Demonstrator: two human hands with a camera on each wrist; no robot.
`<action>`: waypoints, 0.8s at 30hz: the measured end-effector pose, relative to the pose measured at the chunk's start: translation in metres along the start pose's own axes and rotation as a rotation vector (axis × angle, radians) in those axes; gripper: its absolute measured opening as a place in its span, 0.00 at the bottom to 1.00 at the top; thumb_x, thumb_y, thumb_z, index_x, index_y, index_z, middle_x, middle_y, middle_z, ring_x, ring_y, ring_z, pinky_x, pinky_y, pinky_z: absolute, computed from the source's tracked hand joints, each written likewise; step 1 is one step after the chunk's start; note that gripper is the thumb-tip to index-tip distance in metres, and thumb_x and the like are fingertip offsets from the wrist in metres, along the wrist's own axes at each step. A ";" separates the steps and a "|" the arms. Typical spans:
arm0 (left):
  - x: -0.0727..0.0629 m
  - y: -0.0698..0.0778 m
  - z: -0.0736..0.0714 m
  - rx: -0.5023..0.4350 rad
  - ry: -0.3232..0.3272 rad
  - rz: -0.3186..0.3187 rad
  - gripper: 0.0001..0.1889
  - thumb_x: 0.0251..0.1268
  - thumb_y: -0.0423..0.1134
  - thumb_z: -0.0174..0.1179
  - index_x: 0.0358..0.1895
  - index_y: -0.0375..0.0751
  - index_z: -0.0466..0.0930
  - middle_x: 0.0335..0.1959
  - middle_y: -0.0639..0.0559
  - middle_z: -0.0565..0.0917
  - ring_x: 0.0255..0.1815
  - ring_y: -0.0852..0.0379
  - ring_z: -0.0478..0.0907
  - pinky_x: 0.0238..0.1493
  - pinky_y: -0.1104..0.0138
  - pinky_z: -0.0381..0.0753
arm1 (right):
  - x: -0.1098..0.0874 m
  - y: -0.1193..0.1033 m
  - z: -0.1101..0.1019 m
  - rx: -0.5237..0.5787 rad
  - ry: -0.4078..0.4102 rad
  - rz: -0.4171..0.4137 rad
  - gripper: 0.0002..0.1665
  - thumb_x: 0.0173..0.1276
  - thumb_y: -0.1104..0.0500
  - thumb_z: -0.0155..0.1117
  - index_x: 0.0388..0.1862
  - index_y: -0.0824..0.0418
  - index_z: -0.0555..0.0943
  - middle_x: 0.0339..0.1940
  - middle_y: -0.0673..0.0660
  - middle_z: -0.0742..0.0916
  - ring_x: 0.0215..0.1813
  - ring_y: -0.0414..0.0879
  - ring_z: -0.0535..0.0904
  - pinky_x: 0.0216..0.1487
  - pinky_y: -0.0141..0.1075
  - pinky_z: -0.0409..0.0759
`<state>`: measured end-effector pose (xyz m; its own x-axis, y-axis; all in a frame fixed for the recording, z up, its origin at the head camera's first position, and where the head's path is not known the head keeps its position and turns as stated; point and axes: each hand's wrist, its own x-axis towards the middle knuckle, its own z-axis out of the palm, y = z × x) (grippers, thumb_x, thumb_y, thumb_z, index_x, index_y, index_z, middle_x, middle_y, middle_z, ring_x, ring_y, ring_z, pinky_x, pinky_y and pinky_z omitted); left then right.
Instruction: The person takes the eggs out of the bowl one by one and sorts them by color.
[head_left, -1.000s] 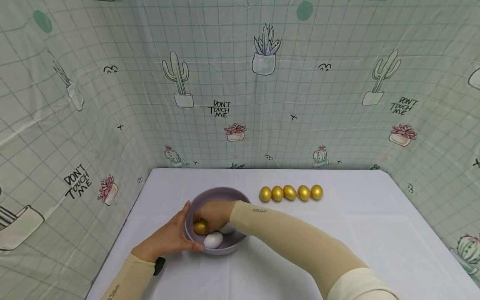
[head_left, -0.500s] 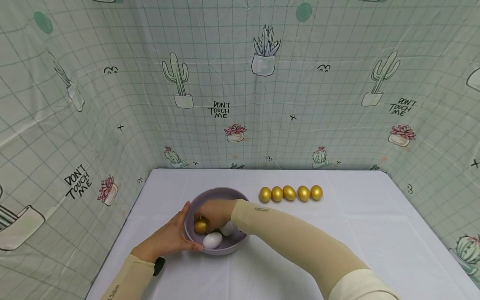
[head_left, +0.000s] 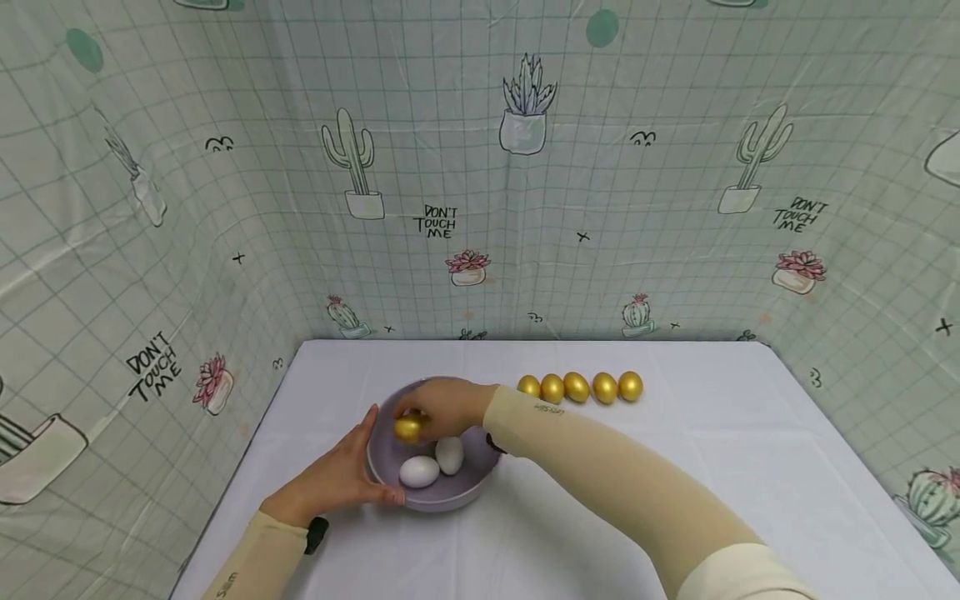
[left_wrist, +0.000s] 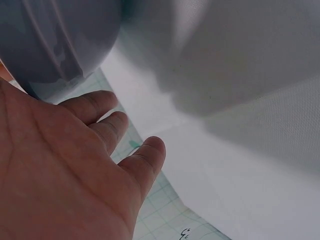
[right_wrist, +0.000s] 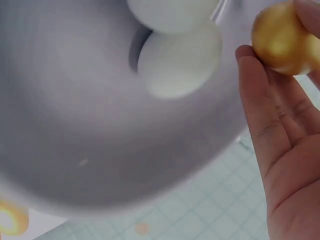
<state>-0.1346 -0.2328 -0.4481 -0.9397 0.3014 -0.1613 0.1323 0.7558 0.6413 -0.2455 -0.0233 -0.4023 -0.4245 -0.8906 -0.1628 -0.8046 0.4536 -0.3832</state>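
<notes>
My right hand (head_left: pixel 448 406) pinches a golden egg (head_left: pixel 408 427) above the inside of a lavender bowl (head_left: pixel 467 493). In the right wrist view, thumb and fingers hold this golden egg (right_wrist: pixel 280 40) at the upper right. Two white eggs, one lying sideways (head_left: pixel 419 472) and another white egg (head_left: pixel 450 456) beside it, rest on the bowl's floor. My left hand (head_left: pixel 341 475) lies against the bowl's left side, thumb near the front rim. From the left wrist, its fingers (left_wrist: pixel 102 107) look spread and fairly straight beside the bowl's outer wall (left_wrist: pixel 75 40).
Several golden eggs (head_left: pixel 576 387) stand in a row behind and right of the bowl. A white cloth (head_left: pixel 600 517) covers the table. Patterned fabric walls (head_left: pixel 517 250) rise at the back and both sides.
My right hand has lifted the golden egg up and slightly away from the bowl's floor. The two white eggs have shifted and now show more fully. My left hand stays put.
</notes>
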 end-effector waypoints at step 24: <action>0.001 0.001 0.003 0.026 0.033 -0.030 0.75 0.38 0.66 0.78 0.81 0.37 0.33 0.77 0.27 0.51 0.75 0.30 0.52 0.67 0.39 0.60 | -0.070 0.035 -0.046 0.129 0.189 0.025 0.25 0.68 0.61 0.69 0.64 0.57 0.79 0.55 0.49 0.84 0.49 0.42 0.83 0.50 0.29 0.78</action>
<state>-0.1346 -0.2303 -0.4498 -0.9533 0.2591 -0.1553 0.1114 0.7795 0.6164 -0.2627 0.0565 -0.3628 -0.5241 -0.8517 -0.0050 -0.7380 0.4570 -0.4965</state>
